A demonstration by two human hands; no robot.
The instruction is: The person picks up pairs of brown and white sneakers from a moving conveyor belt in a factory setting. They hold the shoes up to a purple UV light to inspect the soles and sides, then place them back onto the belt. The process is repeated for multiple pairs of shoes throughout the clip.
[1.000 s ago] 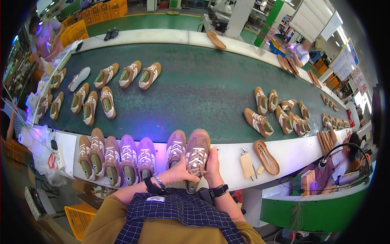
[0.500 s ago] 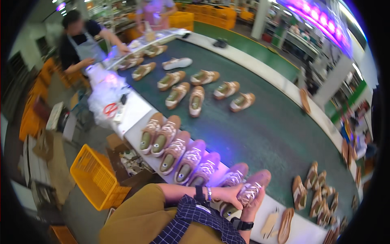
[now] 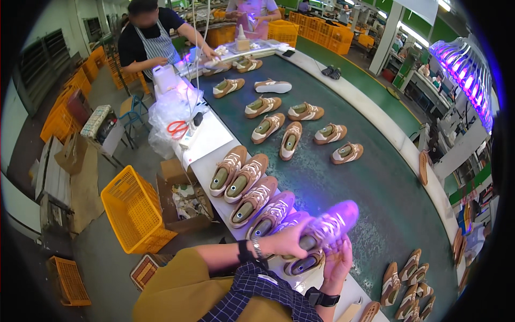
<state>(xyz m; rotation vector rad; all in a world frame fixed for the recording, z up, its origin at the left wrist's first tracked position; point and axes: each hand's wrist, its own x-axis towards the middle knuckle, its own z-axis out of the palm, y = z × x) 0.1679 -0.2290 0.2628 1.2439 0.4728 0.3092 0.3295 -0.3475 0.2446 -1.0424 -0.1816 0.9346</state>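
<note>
A tan sneaker (image 3: 335, 219) with white laces is held up over the belt's near edge, blurred and lit purple. My left hand (image 3: 288, 240) is closed around its heel end. Under its near side is my right hand (image 3: 337, 260), palm up, with bent fingers against the shoe; part of that contact is hidden. Just below, another sneaker (image 3: 304, 264) lies on the white ledge, partly covered by the hands. To the left, several matching sneakers (image 3: 253, 201) stand side by side along the ledge, toes toward the belt.
The dark green belt (image 3: 370, 198) carries loose sneakers (image 3: 289, 140) and a group at right (image 3: 413, 284). Red-handled scissors (image 3: 177, 129) and a plastic bag (image 3: 166, 115) lie at left. A yellow crate (image 3: 134, 214) and cardboard box (image 3: 185, 206) stand below. A co-worker (image 3: 155, 43) works at the far end.
The view has swung, so the scene sits further right. The sneaker in my hands has moved up and over the belt, and my right hand has slid lower beneath it.
</note>
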